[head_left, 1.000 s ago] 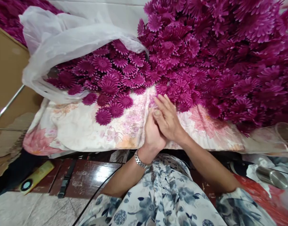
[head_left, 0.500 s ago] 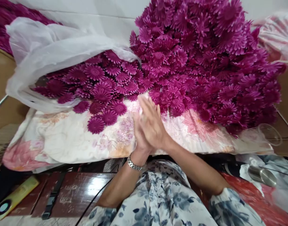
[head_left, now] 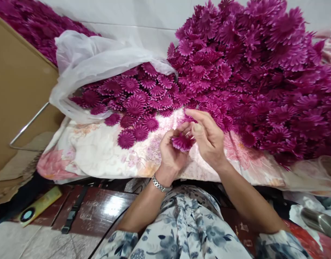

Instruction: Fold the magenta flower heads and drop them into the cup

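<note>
A magenta artificial flower head (head_left: 183,143) rests in my left hand (head_left: 171,153), its fingers curled around the petals. A metal-band watch is on that wrist. My right hand (head_left: 210,141) is raised just to the right, thumb and fingers stretched out toward the flower; whether its fingertips touch the petals I cannot tell. Both hands are above a white cloth with a pink floral print (head_left: 100,154). Beyond them rises a large heap of magenta flowers (head_left: 243,82). More flower heads (head_left: 130,104) spill from a translucent white plastic bag (head_left: 84,64) on the left.
A cardboard box (head_left: 22,72) with a metal wire handle stands at the left, with more magenta flowers behind it. Below the cloth are a yellow object with a round dark end (head_left: 41,205), a black buckled strap (head_left: 70,216) and, at right, a metal cup (head_left: 320,223).
My palms were pressed together; now they are apart. A flower head shows in my left hand, and my right hand has moved right. The view has shifted left.
</note>
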Tool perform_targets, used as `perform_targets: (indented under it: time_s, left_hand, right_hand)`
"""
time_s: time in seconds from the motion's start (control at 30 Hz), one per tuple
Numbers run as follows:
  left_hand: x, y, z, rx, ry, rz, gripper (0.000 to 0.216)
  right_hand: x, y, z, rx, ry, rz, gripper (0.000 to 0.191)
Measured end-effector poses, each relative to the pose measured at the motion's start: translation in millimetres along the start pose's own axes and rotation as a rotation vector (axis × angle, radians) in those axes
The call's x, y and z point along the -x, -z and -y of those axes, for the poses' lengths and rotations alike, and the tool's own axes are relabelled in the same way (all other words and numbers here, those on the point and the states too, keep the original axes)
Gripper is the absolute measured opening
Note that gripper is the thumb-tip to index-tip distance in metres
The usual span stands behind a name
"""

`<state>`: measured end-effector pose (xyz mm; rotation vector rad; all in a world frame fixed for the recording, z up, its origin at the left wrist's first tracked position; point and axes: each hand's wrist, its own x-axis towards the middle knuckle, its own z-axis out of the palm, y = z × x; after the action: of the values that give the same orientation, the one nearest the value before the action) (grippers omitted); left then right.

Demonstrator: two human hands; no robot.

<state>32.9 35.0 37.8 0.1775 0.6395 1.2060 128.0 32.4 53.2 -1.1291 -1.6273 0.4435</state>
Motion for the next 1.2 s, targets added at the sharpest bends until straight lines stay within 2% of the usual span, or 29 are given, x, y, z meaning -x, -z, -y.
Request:
perform_targets:
  time_s: [0.1, 0.17, 0.3, 0.4, 0.5, 0.6, 0.67, 0.73, 0.8, 0.93, 1.1, 1.2]
  left_hand:
    - [4, 5, -7, 0.025, 0.005, 0.141, 0.032]
    - [5, 7, -6, 0.045, 0.006, 0.16, 0.036]
    - [6, 6, 2, 0.085, -0.065, 0.038, 0.027]
    - [11, 6, 7, 0.005, -0.063, -0.024, 0.017]
    - [20, 9, 9, -0.12, -0.078, 0.019, 0.011]
    - [24, 13, 9, -0.117, -0.001, 0.073, 0.018]
    - [23, 16, 8, -0.073, 0.038, 0.036, 0.022]
    - [21, 18, 5, -0.076, 0.01, -0.004, 0.023]
    - [21, 20, 2, -0.122, -0.042, -0.011, 0.027]
    - [24, 23, 0, -0.245, -0.043, 0.022, 0.031]
    - [24, 27, 7, -0.345, -0.003, 0.011, 0.029]
    - [21, 27, 10, -0.331, -0.027, -0.008, 0.031]
  right_hand:
    - [19, 10, -5, 0.17, 0.03, 0.143, 0.026]
    - [29, 9, -10, 0.224, 0.058, 0.199, 0.022]
    - [37, 4, -10, 0.252, 0.118, 0.164, 0.01]
    - [35, 7, -9, 0.287, 0.205, 0.119, 0.009]
    - [27, 11, -11, 0.41, 0.291, 0.018, 0.009]
    - [21, 13, -13, 0.456, 0.337, 0.027, 0.009]
    - [21, 13, -12, 0.411, 0.309, 0.04, 0.011]
    - [23, 13, -10, 0.37, 0.235, 0.017, 0.017]
    - [27, 14, -9, 0.322, 0.131, 0.049, 0.021]
    - [33, 18, -12, 0.176, -0.037, 0.153, 0.006]
    - [35, 25, -15, 0.212, -0.011, 0.142, 0.008]
    - [39, 27, -10, 0.345, 0.074, 0.007, 0.008]
